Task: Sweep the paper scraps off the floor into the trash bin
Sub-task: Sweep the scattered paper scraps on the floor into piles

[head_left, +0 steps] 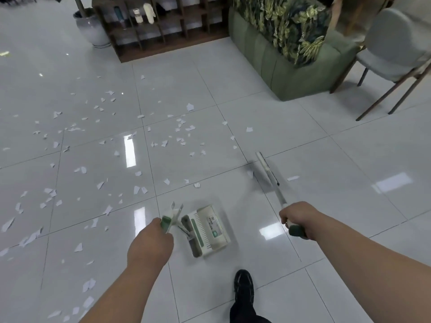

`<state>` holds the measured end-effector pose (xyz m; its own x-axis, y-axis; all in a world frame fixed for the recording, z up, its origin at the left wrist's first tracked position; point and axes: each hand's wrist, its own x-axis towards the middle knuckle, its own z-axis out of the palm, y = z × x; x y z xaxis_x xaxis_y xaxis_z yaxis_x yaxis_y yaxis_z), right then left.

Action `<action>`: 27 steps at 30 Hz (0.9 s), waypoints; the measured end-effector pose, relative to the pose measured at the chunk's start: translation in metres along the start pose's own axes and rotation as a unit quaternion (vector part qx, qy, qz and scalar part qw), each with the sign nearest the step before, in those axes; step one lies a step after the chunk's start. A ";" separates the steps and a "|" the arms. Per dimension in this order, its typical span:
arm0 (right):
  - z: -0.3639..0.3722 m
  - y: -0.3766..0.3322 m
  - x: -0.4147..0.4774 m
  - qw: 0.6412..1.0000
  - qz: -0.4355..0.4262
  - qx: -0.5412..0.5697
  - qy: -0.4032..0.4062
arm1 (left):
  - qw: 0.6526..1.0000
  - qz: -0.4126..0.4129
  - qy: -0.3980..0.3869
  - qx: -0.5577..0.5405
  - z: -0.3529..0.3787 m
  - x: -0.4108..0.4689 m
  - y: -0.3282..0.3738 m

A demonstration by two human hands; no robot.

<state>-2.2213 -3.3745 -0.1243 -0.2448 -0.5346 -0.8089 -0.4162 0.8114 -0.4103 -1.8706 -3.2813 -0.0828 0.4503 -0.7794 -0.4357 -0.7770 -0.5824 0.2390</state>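
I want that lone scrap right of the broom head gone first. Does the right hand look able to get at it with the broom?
Probably yes: the right hand grips the broom, its head lies close beside the scrap, and only bare tile lies between.

Glossy pale tiled floor point(303, 141) — white paper scraps point(190, 107) lie scattered across its left half.

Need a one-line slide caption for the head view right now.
Left hand holds the dustpan, right hand grips the broom, paper scraps scattered across the tiled floor.
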 end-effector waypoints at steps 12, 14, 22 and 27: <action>-0.081 -0.015 0.106 0.997 0.067 -0.035 0.035 | 1.000 -0.023 -0.010 0.017 0.030 0.033 0.069; -0.074 -0.021 0.115 0.997 0.066 -0.029 0.021 | 0.999 -0.031 -0.012 0.016 0.032 0.034 0.070; -0.002 -0.053 0.101 0.993 0.012 -0.090 -0.073 | 0.997 -0.075 -0.003 -0.004 0.028 0.046 0.066; 0.066 -0.072 0.063 0.977 -0.014 -0.112 -0.179 | 0.994 -0.105 0.012 -0.016 0.014 0.045 0.053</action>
<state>-2.1488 -3.4505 -0.1736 0.0758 -0.4068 -0.9104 -0.6088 0.7042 -0.3653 -1.8979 -3.3444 -0.1014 0.6123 -0.6442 -0.4584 -0.6502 -0.7401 0.1715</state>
